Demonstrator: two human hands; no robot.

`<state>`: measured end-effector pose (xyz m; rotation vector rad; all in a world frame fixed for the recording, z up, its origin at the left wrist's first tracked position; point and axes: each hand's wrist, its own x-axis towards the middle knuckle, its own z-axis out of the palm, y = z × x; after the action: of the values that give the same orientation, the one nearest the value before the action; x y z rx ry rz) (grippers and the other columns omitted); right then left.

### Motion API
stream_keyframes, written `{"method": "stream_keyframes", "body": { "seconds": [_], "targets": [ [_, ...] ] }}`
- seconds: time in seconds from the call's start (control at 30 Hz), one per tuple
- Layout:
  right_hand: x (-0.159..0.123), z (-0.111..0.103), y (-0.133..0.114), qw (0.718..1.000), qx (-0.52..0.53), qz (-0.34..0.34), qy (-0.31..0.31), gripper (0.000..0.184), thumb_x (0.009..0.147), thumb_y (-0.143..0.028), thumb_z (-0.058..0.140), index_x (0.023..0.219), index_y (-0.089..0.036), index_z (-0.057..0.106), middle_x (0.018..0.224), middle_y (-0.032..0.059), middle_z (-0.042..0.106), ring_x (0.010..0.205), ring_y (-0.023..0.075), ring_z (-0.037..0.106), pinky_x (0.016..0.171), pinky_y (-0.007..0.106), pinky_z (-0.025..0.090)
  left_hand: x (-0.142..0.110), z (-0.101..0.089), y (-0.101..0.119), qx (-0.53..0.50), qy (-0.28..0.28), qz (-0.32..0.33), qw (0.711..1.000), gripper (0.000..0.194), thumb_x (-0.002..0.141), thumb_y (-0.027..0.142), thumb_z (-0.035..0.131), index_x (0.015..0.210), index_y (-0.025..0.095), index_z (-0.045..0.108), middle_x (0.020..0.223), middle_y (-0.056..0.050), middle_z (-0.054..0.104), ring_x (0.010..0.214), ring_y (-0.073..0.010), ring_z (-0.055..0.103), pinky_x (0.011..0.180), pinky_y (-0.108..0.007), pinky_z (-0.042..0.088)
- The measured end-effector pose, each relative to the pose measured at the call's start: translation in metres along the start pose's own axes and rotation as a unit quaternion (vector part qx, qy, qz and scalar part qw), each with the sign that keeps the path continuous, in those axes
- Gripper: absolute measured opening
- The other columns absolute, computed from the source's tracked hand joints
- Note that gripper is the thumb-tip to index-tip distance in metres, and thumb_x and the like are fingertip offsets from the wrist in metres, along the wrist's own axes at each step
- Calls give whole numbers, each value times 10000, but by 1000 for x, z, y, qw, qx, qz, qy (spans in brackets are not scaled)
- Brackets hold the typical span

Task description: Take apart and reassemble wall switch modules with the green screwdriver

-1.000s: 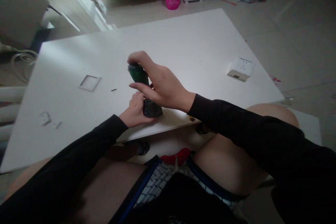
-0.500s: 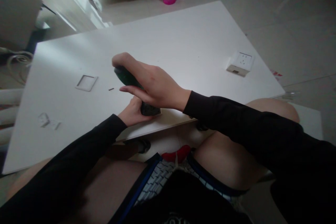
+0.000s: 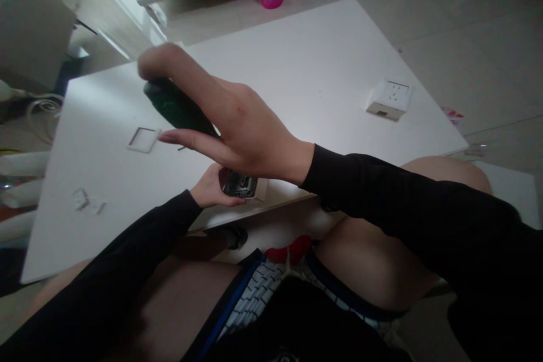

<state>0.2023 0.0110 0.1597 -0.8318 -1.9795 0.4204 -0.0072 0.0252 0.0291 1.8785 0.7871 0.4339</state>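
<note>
Right hand (image 3: 254,130) gripping a green-handled tool (image 3: 176,103), fingers curled over the butt of the handle, thumb stretched along its lower side; whether the thumb tip bears on it, cannot tell. Left hand (image 3: 208,185) closed around a dark block (image 3: 241,184), thumb on the near side, some fingers out of sight; a pale rim (image 3: 260,189) shows at the block's right side. Block lies near the near edge of the white table (image 3: 292,62), partly under the right hand. Tool's handle leans well over to the left, and its working end is hidden behind the right hand (so contact with the block is anyone's guess). Main risk, as I judge it: a slanted push could make the tip skid off the block, towards the left hand's fingers close beside it. Second: sideways force on a block held from one side may twist it in the left hand or shove it over the near edge. Third: a loose thumb could let the handle roll. Off to the left, a small dark bar (image 3: 182,148) lies near a white square frame (image 3: 143,140), easily flicked away by a passing hand; two small white pieces (image 3: 80,199) (image 3: 98,206) sit further left, less exposed. White socket box (image 3: 389,99) rests near the table's right edge, well apart from both hands; a sweeping right sleeve (image 3: 360,172) might catch it, though that seems unlikely.
</note>
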Motion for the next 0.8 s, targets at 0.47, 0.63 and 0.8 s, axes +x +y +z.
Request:
{"method": "stream_keyframes", "body": {
  "seconds": [0.47,0.63,0.8],
  "targets": [
    [-1,8,20,998,-2,-34,56,562,992,-614,375,968,-158,702,1253,-82,755,1095,97,733,846,101,472,-2,7,8,19,25,2,999,814,596,472,958,1288,159,666,1225,-135,781,1156,-379,735,1070,-541,598],
    [-16,11,31,999,-20,-25,-13,312,1079,-374,513,1279,-151,598,1260,11,729,1116,140,737,946,226,580,4,6,-1,115,50,6,992,726,634,431,926,1261,168,674,1230,-106,767,1146,-362,725,1073,-533,588],
    [-25,13,33,997,-21,-28,-68,349,1088,-268,536,1408,-173,434,1369,87,656,1198,198,697,1026,366,608,7,9,-7,116,42,5,992,777,688,451,910,1353,174,620,1348,-138,713,1269,-381,669,1128,-577,540]
  ]
}}
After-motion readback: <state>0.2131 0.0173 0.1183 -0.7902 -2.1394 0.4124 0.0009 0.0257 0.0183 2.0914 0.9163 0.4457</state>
